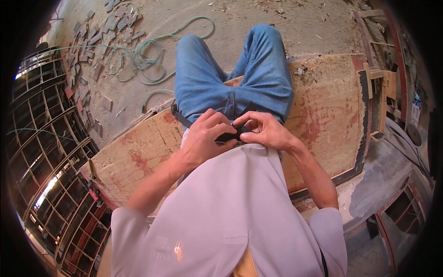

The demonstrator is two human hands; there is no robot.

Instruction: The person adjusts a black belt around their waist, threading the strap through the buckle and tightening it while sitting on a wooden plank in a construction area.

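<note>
Both of my hands meet in front of my waist, over the blue jeans [233,92] and the lower hem of my light grey shirt [217,194]. Between them is a small black piece [226,137], seemingly part of a waist strap; the fingers cover most of it, so its exact shape is hidden. My left hand [207,135] closes on its left side with bent fingers. From the right, my right hand [265,130] pinches it between thumb and fingers. A black strap [181,118] shows at my left hip.
I sit on a stained wooden board [325,111]. Ahead on the concrete floor lie a coiled green hose [150,57] and scattered flat offcuts [99,69]. A metal grid rack [46,134] stands at left; wooden frames [378,97] stand at right.
</note>
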